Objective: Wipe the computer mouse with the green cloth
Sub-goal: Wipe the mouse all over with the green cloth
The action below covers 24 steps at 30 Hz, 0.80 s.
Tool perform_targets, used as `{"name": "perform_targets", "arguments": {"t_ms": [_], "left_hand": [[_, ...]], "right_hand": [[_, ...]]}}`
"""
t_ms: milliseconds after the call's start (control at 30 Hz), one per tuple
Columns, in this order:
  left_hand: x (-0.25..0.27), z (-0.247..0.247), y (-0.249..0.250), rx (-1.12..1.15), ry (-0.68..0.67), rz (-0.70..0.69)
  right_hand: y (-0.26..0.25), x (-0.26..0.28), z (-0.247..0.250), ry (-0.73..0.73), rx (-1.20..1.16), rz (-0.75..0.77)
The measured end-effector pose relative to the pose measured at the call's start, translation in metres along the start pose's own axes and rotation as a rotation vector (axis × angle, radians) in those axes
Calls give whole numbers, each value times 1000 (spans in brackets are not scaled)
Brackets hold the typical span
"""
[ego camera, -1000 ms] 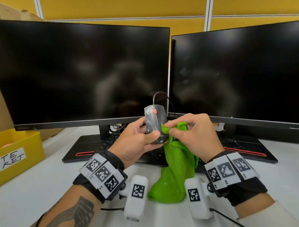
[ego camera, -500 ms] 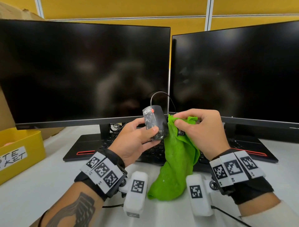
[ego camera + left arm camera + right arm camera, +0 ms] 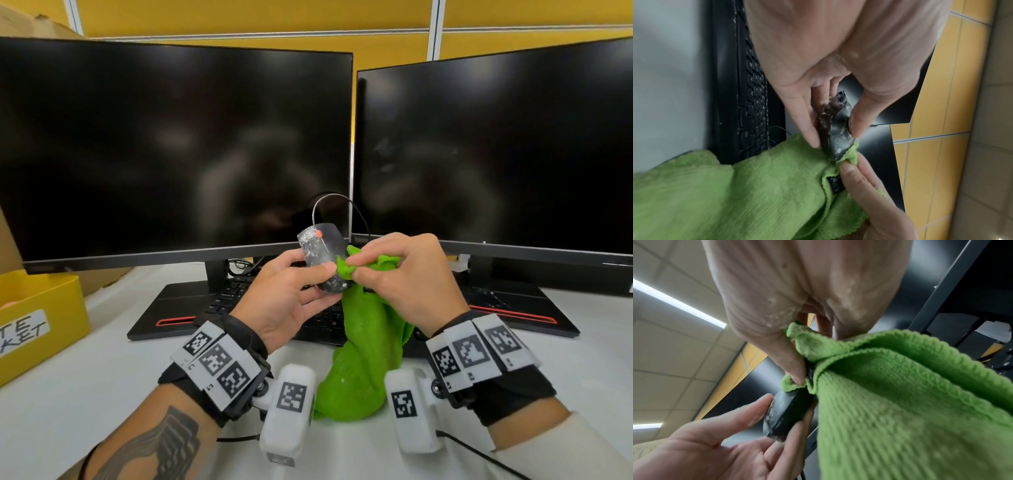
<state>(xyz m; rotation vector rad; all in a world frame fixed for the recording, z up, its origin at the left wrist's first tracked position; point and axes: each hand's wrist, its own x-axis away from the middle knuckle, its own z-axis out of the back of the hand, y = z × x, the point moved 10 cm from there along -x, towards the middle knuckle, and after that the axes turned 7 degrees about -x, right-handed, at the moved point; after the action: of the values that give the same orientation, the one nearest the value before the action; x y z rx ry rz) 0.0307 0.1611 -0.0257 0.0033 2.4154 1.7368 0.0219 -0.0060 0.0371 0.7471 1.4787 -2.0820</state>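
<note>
A black wired mouse point(image 3: 322, 257) with an orange wheel and white smears is held up in front of the monitors. My left hand point(image 3: 294, 291) grips it by its sides, thumb across the top point(image 3: 835, 128) point(image 3: 786, 415). My right hand point(image 3: 394, 274) pinches a bunched corner of the green cloth point(image 3: 363, 359) against the mouse's lower right edge. The rest of the cloth point(image 3: 735, 194) point(image 3: 910, 410) hangs down to the white desk. The mouse's underside is hidden.
Two dark monitors point(image 3: 171, 147) point(image 3: 496, 154) stand close behind the hands. A black keyboard point(image 3: 219, 305) with red trim lies beneath them. A yellow labelled bin point(image 3: 37, 318) sits at the left edge. The mouse cable point(image 3: 329, 198) loops upward.
The right hand has brought the cloth corner back onto the mouse's lower right edge after sitting higher beside it. The left hand has tilted the mouse slightly.
</note>
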Motion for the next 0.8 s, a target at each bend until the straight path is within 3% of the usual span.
{"name": "perform_targets", "arguments": {"t_ms": [100,233,367,533,700,800], "left_hand": [[-1,5,3,17,34,-13],[-1,2,8,35,10,-27],[-2,8,11,44,35,-51],[-1,8,6,15,31,-14],[-1,4,3,5,25,-12],[-1,4,3,1,31,-12]], "right_hand": [[0,5,-14,-93,67,0],[6,2,5,9,134,-40],[4,1,6,18,56,-61],[-3,-1,27,130,-19,-23],[-16,8,-13,-88,-12,27],[-5,5,-6,-46,121,-15]]}}
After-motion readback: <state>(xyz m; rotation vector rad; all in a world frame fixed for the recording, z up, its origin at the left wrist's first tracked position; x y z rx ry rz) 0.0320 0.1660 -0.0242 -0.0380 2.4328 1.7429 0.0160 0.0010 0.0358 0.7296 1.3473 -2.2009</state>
